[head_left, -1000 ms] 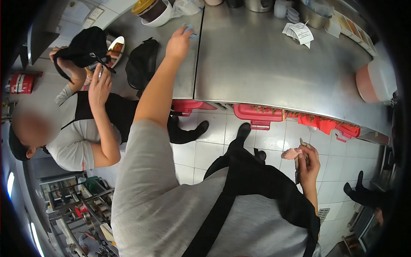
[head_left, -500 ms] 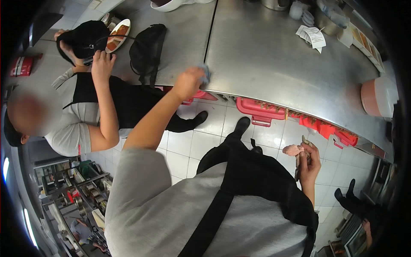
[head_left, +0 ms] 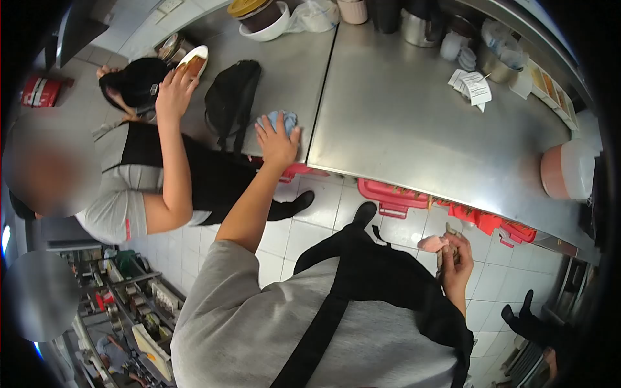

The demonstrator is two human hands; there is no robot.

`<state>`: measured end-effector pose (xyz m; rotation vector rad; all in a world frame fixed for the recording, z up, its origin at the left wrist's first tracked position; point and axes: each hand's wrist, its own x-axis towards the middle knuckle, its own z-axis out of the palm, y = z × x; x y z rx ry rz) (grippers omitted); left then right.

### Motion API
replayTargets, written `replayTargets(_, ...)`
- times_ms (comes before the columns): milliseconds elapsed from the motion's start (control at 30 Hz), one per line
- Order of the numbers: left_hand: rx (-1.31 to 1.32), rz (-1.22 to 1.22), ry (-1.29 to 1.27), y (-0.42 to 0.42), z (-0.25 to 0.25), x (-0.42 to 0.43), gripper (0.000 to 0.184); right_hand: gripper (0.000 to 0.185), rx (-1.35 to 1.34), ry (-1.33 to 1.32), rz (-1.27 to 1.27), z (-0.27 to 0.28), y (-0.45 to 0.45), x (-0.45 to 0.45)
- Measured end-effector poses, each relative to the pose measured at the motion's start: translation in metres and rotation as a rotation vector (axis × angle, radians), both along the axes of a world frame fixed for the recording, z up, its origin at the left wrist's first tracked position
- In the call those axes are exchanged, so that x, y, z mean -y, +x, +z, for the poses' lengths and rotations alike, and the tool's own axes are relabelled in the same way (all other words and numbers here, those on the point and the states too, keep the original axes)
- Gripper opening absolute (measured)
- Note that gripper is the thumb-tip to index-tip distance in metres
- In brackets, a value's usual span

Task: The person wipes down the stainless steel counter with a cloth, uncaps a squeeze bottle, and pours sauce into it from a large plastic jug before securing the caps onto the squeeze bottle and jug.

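Observation:
On the steel counter [head_left: 388, 90], my left hand [head_left: 279, 145] lies over a crumpled blue cloth [head_left: 289, 120], its fingers spread and pressed onto it. A black bag [head_left: 233, 97] with straps rests just beyond that hand. Low on the right, away from the counter, my right hand [head_left: 458, 262] is closed around a crumpled pink and grey bundle, perhaps a cloth [head_left: 432, 244]. Its folds are partly hidden by my fingers.
A co-worker's hand [head_left: 173, 97] is at a white dish of food [head_left: 196, 58] on the left. Paper slips [head_left: 472, 87], a steel pot [head_left: 419, 29] and a pinkish tub [head_left: 561, 169] stand on the counter. Red bins [head_left: 394, 194] sit beneath its edge.
My left hand has gone from the counter seam leftward toward the bag, taking the blue cloth along, and its fingers have spread. The co-worker's hand has shifted to the dish.

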<state>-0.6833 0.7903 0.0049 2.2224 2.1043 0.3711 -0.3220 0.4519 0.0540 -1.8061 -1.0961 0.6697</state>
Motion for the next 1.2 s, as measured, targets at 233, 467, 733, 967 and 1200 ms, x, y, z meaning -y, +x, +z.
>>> replayTargets(233,0.069,-0.100,0.075,0.114,-0.011,-0.188,0.063,0.022,-0.074,-0.054,-0.165,0.003,-0.005,-0.016)
replayTargets(467,-0.014,-0.256,0.109,0.250,-0.018,-0.262,0.063,0.021,-0.137,-0.087,-0.350,0.004,-0.015,-0.017)
replayTargets(733,-0.341,-1.116,0.028,0.350,-0.031,-0.031,0.041,0.019,-0.108,-0.125,-0.345,0.007,-0.021,-0.014)
replayTargets(967,0.966,-1.347,-0.627,0.321,0.027,0.090,0.029,0.020,-0.126,-0.109,-0.250,-0.009,-0.011,0.018)
replayTargets(1200,-0.012,-0.501,0.157,0.122,-0.013,-0.127,0.049,0.021,-0.162,-0.157,-0.375,-0.011,-0.016,0.090)
